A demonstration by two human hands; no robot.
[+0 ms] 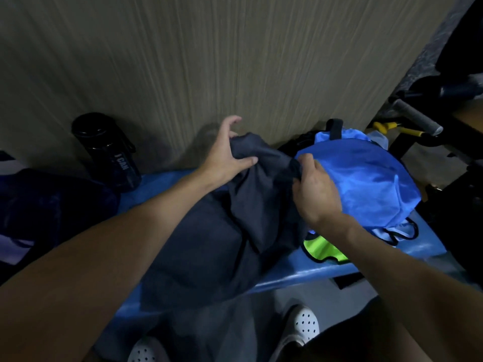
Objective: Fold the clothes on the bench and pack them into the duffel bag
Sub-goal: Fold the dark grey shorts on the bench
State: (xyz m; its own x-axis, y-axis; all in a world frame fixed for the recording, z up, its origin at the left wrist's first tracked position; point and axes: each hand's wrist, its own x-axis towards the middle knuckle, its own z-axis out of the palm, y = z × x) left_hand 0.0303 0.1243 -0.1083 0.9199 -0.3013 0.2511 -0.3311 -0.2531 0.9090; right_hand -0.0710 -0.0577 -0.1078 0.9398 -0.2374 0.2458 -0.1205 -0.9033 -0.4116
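A dark grey garment [209, 239] lies across the blue bench [300, 275] and hangs over its front edge. My left hand [224, 155] pinches the garment's upper edge with thumb and fingers, near the wall. My right hand [316, 189] grips the same edge further right. A bright blue garment [366, 178] is heaped on the bench's right end, touching my right hand. A neon yellow-green piece with black trim [326, 249] peeks out beneath it. A dark navy bag [47, 212] sits at the left, partly cut off.
A black water bottle [109, 152] stands on the bench against the wood-grain wall [209, 61]. Gym equipment with a grey padded bar [418, 117] and yellow parts crowds the right side. My white perforated shoes [303, 325] are on the floor below the bench.
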